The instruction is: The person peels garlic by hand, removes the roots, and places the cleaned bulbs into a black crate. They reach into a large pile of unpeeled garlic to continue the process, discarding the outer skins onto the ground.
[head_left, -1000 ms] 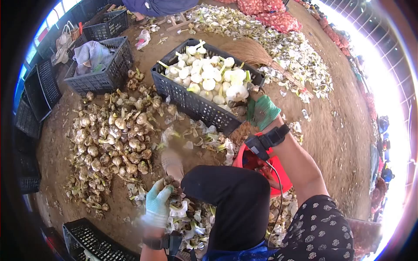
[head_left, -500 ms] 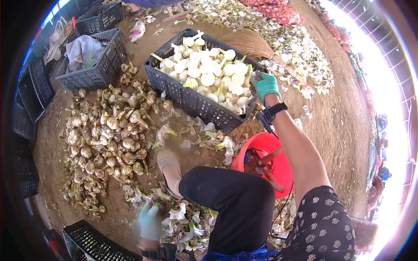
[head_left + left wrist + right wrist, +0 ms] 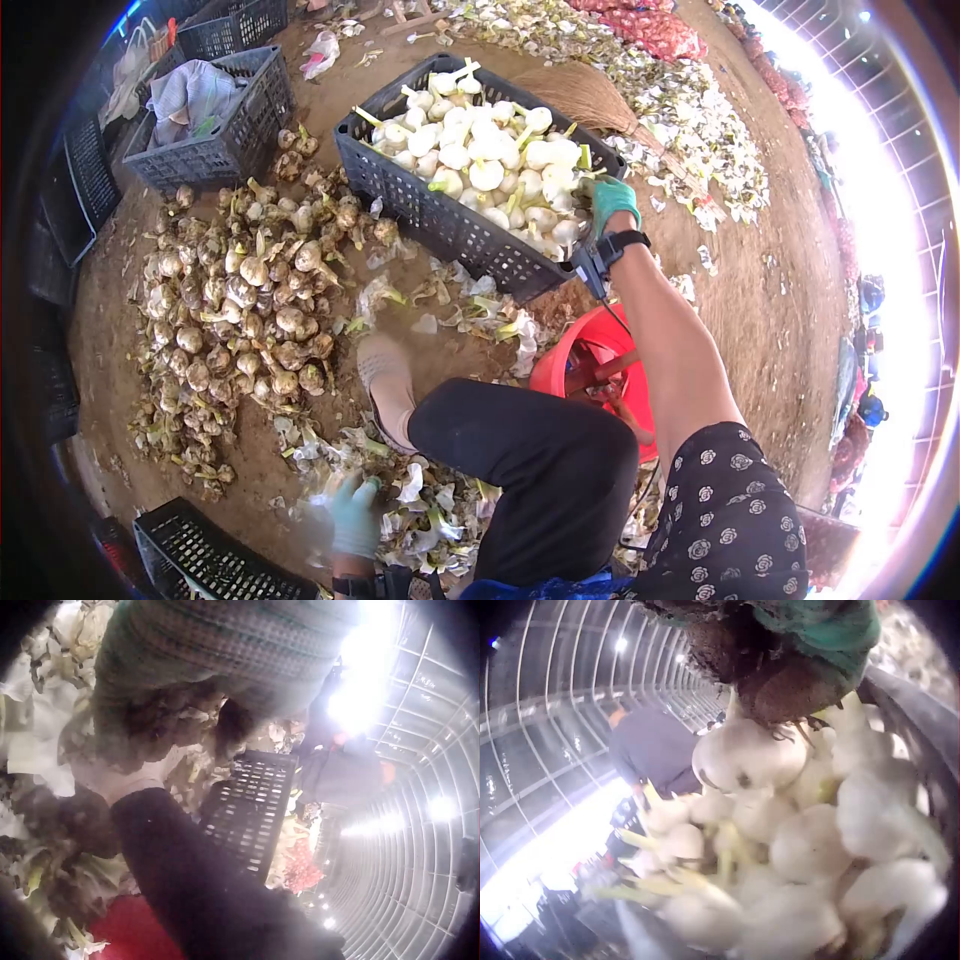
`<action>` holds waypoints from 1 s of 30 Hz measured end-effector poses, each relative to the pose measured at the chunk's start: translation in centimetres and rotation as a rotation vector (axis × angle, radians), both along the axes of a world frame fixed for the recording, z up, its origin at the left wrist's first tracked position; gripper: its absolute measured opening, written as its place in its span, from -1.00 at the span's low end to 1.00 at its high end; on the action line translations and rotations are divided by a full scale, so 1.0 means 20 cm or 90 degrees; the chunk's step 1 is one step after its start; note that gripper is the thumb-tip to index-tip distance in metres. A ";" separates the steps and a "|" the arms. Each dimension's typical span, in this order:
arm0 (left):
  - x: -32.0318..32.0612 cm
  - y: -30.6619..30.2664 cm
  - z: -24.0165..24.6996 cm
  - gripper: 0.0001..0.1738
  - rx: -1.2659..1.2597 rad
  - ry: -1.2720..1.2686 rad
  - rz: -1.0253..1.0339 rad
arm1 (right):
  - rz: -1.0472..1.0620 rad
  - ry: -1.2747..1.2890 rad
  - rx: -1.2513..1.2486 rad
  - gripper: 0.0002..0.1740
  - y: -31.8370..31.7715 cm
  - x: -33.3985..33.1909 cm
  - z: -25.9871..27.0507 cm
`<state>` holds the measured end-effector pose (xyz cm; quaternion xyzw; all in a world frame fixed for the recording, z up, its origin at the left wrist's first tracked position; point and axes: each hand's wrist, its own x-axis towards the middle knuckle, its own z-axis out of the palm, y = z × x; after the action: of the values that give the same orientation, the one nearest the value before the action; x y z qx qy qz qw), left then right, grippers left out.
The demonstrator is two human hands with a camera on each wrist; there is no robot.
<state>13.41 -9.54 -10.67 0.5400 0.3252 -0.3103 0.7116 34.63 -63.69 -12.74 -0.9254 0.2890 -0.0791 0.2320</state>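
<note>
The left hand (image 3: 355, 518), gloved and motion-blurred, hovers over loose peelings (image 3: 430, 520) with its fingers loosely bent; no bulb shows in it. Dirt-darkened glove fingers (image 3: 169, 724) fill the top of the left wrist view. At the right end of a black crate (image 3: 440, 225) heaped with white garlic bulbs (image 3: 487, 175) is the right hand (image 3: 612, 203) in a green glove. In the right wrist view its soiled fingers (image 3: 795, 686) curl just above a white bulb (image 3: 746, 754); whether they grip it cannot be told.
Unpeeled garlic (image 3: 240, 300) lies heaped at the left. A red bucket (image 3: 565, 365) with tools stands beside the knee. A broom (image 3: 585, 100) lies behind the full crate; other crates (image 3: 215, 150) stand at the left, another (image 3: 200, 560) at lower left.
The right hand has moved away from the white bulb it held, up to the crate's right end. The left hand has dropped lower over the peelings. The head view has shifted slightly.
</note>
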 end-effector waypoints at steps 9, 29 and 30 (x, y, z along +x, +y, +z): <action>0.10 -0.10 0.24 -0.61 -0.055 -0.106 -0.040 | -0.183 -0.310 0.908 -0.83 0.41 -0.30 0.54; 0.12 0.51 0.01 -0.67 0.274 -0.091 0.005 | 0.606 0.032 0.220 -0.70 1.63 -0.21 0.88; 0.15 0.55 -0.02 -0.66 0.302 -0.089 0.020 | 0.543 0.098 0.302 -0.68 1.71 -0.19 0.87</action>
<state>16.34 1.41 -11.01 0.7071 0.3474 -0.1760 0.5901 30.92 -29.45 4.76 -0.8861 -0.0896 0.1595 0.4259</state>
